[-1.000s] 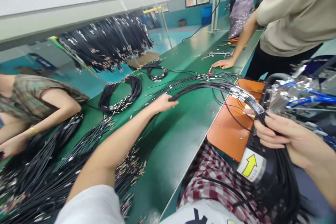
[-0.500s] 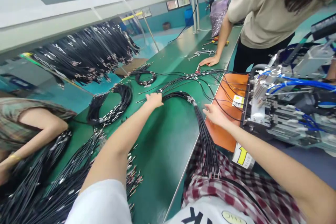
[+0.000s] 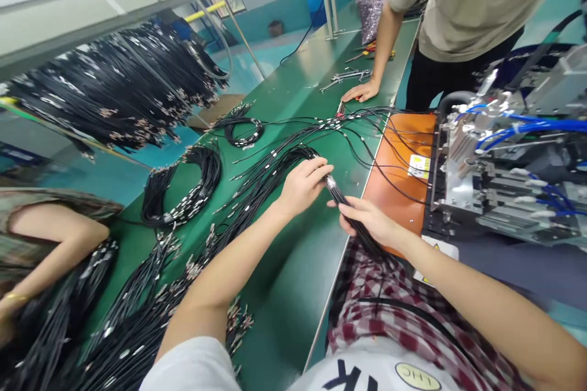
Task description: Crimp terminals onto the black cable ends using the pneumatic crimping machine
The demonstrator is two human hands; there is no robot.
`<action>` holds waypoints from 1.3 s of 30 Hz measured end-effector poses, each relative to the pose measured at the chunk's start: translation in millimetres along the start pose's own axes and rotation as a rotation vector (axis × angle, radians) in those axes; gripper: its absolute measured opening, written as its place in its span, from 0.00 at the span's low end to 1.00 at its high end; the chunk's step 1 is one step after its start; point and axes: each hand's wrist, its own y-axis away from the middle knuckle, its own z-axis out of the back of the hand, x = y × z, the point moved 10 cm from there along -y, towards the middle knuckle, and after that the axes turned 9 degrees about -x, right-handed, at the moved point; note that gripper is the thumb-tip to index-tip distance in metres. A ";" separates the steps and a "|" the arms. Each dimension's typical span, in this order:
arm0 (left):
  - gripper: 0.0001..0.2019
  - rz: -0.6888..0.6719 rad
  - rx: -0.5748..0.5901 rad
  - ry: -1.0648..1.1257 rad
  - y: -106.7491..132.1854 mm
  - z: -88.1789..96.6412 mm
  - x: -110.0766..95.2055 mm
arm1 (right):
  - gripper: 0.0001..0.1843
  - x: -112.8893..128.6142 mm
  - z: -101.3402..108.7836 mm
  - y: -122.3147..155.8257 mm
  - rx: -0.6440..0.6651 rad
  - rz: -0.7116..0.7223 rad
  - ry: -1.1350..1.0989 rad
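Note:
A bundle of thin black cables [image 3: 293,157] with white tags curves over the green table and drops over its edge toward my lap. My left hand [image 3: 303,184] is closed round the bundle on the table side of its white-tagged section. Just past that section, my right hand [image 3: 367,220] wraps the same bundle near the table edge. The bundle's lower end hangs below my right hand over my checked clothing. Beyond my hands, several looser black cables [image 3: 321,125] run across the table to the machine on the right.
A machine with blue tubes [image 3: 532,128] and an orange plate [image 3: 401,177] stands right. Coiled cables [image 3: 206,177] and long cable heaps [image 3: 137,324] lie left. Cables hang from a rack [image 3: 114,85]. A co-worker's hand [image 3: 362,91] rests on the far table; another person sits left.
My left hand has moved right and back along the cables and taken hold of the bundle. My right hand, apart from the bundle before, has closed round it.

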 end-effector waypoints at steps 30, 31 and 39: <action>0.10 -0.145 0.802 0.361 54.2 51.8 -79.9 | 0.19 -3.8 -72.0 86.6 0.092 0.290 0.872; 0.10 -0.152 0.799 0.337 56.6 49.8 -79.1 | 0.18 -4.0 -71.8 85.8 0.105 0.281 0.856; 0.04 0.245 0.083 0.521 30.6 77.4 -53.5 | 0.17 -9.0 -30.3 83.3 -0.040 0.070 0.006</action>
